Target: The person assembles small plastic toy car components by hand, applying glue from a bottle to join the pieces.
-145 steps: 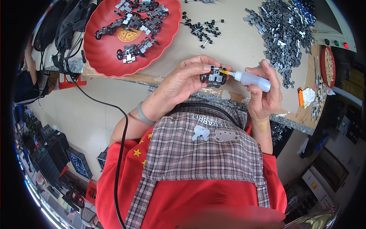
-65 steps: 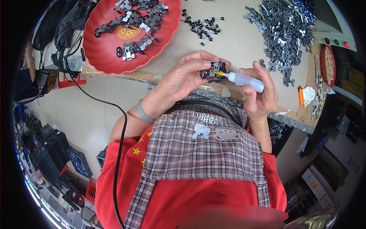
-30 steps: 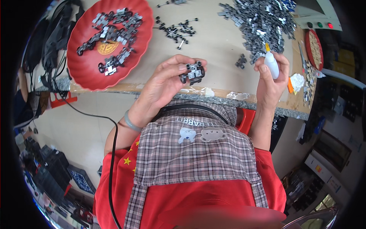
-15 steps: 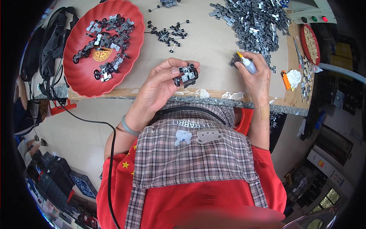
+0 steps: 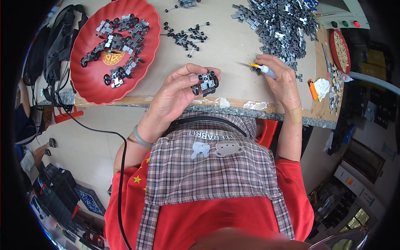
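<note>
Between the thumb and fingers of my left hand (image 5: 180,83) is a small black and grey toy car chassis (image 5: 207,83) with black wheels, held over the table's near edge. My right hand (image 5: 281,79) grips a small white glue bottle (image 5: 268,71) with a yellow tip, the nozzle pointing left. Just behind that bottle, a few dark grey plastic pieces lie on the tabletop, partly hidden by my fingers. A large heap of dark grey plastic pieces (image 5: 287,35) spreads beyond my right hand.
A red scalloped tray (image 5: 85,46) with several assembled chassis stands at the left. Wheel axles (image 5: 187,36) lie mid-table. Toward the right are an orange-handled tool (image 5: 312,89), a crumpled white tissue (image 5: 321,87) and a red dish (image 5: 333,37). A black cable (image 5: 123,166) hangs down at the left.
The glue bottle has tilted in my right hand, its tip swinging left and slightly down. My left hand keeps the chassis almost in place.
</note>
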